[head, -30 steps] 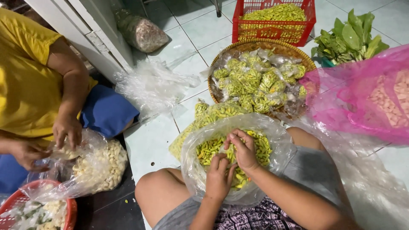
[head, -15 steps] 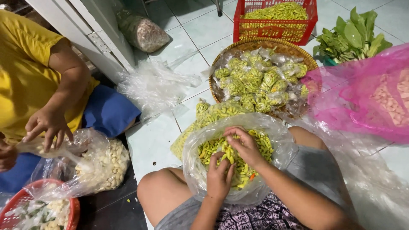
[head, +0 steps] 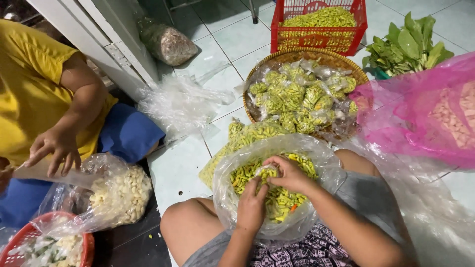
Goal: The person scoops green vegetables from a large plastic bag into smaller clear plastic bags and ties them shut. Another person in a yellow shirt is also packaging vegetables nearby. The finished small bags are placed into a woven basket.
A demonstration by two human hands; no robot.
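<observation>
Fingers [head: 269,173] pinched around a small clump of green chillies [head: 277,195], right hand [head: 289,174] and left hand [head: 252,207] both sunk in the clear plastic bag [head: 232,193] on the lap. Likely mid-portioning; next, lifting a handful clear without spilling. Beyond, on the tiled floor [head: 178,168], woven basket [head: 302,55] of filled packets, red crate [head: 319,37] behind.

A: Single head view, looking steeply down, close over the lap and the clear bag [head: 269,198].
B: Facing forward across tiled floor [head: 217,39] to the red crate [head: 319,37].
</observation>
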